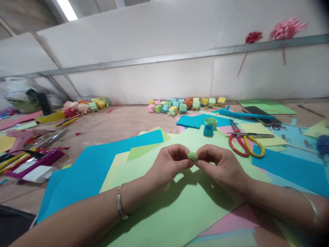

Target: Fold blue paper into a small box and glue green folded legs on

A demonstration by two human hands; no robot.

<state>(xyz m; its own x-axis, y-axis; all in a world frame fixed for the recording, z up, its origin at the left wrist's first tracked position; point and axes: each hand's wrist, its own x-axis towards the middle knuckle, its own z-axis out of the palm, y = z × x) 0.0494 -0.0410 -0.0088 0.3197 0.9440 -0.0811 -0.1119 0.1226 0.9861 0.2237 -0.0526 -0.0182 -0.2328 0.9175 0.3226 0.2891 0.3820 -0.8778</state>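
Note:
Between the fingertips of both hands is a small round green paper piece (192, 156), held just above a large light green sheet (164, 206). My left hand (171, 159) pinches its left side between thumb and forefinger. From the other side, my right hand (216, 163) grips it the same way. Beyond the hands stand a small light green paper box (211, 121) and a blue one (208, 130). Red-and-yellow-handled scissors (248, 144) lie with open blades to the right of my right hand.
Coloured paper sheets (89, 168) spread under my arms. Many small folded paper cubes (183, 108) line the wall. On the left are a pink glue gun (22, 137) and a purple power strip (41, 163). A phone (262, 115) lies at the back right.

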